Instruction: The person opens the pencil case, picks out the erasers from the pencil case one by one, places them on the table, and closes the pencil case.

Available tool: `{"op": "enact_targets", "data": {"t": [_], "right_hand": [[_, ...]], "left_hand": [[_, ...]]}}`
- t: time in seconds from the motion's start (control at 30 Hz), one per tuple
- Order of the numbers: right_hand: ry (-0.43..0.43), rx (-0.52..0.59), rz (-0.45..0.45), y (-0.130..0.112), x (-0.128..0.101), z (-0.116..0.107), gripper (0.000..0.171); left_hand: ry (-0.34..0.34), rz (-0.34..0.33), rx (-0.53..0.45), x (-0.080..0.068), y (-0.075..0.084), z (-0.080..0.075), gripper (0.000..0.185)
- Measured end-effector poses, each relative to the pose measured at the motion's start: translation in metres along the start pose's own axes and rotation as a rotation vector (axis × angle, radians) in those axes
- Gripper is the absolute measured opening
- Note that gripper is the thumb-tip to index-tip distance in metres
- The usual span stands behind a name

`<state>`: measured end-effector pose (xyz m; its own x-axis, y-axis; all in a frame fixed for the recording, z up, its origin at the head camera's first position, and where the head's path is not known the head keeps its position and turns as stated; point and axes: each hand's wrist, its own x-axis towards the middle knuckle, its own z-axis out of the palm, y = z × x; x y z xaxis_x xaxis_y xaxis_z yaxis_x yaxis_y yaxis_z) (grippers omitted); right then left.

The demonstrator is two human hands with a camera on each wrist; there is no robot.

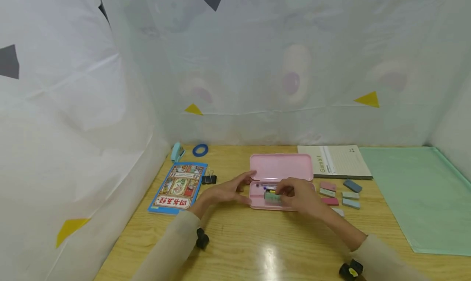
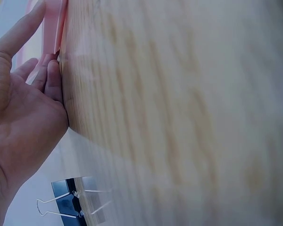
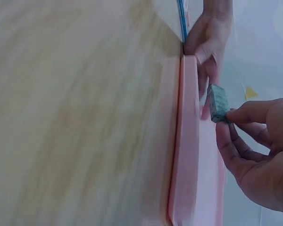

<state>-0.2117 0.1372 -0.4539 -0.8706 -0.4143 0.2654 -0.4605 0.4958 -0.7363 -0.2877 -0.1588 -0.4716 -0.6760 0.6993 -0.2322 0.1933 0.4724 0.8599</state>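
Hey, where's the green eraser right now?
In the head view the green eraser is pinched in the right hand, just over the open pink pencil case at the table's middle.

Soft, even light fills the booth, diffused through the white sheeting (image 1: 235,68). An overhead lamp leaves a bright glare patch on the wooden table (image 1: 270,254), and shadows are faint. The head view bends at its edges. Both wrist views are streaked with motion blur, the wood grain smeared.
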Motion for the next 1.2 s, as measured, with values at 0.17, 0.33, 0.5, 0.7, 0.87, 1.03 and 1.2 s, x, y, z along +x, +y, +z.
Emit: {"op": "enact_targets", "data": {"t": [0.17, 0.33, 0.5, 0.7, 0.87, 1.03, 1.2], "right_hand": [[0.03, -0.022, -0.01, 0.009, -0.016, -0.027, 0.019], [0.038, -0.044, 0.089, 0.019, -0.036, -0.055, 0.018], [0.059, -0.082, 0.133, 0.034, -0.056, -0.083, 0.013], [0.061, -0.142, 0.179, 0.053, -0.085, -0.113, 0.012], [0.043, -0.17, 0.221, 0.067, -0.109, -0.129, 0.01], [0.006, -0.175, 0.223, 0.076, -0.124, -0.138, 0.01], [-0.034, -0.169, 0.197, 0.083, -0.133, -0.138, 0.012]], "left_hand": [[0.003, -0.005, -0.001, 0.0, 0.001, 0.0, 0.096], [0.003, -0.013, 0.0, -0.001, 0.002, -0.001, 0.096], [0.001, -0.008, -0.004, 0.0, 0.003, -0.002, 0.096], [0.0, -0.005, 0.011, 0.0, 0.001, -0.001, 0.096], [-0.005, 0.012, 0.004, 0.0, 0.0, 0.001, 0.095], [-0.002, 0.009, 0.013, 0.001, 0.0, 0.0, 0.095], [-0.001, -0.003, 0.01, 0.0, 0.001, 0.0, 0.095]]}}
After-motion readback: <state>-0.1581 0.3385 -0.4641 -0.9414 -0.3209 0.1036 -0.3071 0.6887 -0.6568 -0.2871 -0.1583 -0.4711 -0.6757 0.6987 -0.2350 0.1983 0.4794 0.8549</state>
